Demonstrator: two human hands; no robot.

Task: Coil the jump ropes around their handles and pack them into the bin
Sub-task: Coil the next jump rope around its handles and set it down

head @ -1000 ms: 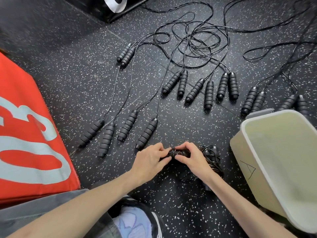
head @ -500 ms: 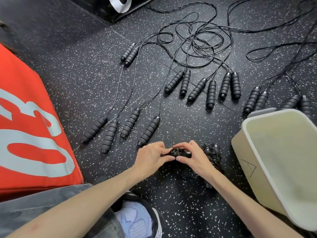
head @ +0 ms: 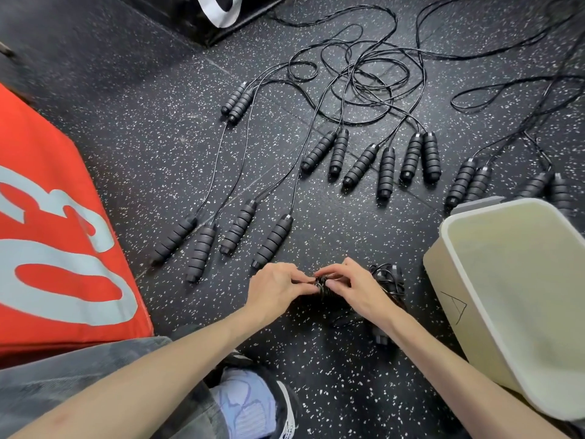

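Now both my hands, left point(head: 278, 288) and right point(head: 357, 288), are clenched on the coiled rope point(head: 322, 285) between them, just left of the bin point(head: 449, 231); its cord looks thin, springy and slippery, so I should pinch across the wraps.

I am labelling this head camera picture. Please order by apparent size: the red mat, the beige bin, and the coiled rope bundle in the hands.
1. red mat, though cut by the frame.
2. beige bin, close behind it.
3. coiled rope bundle, mostly hidden by both hands.
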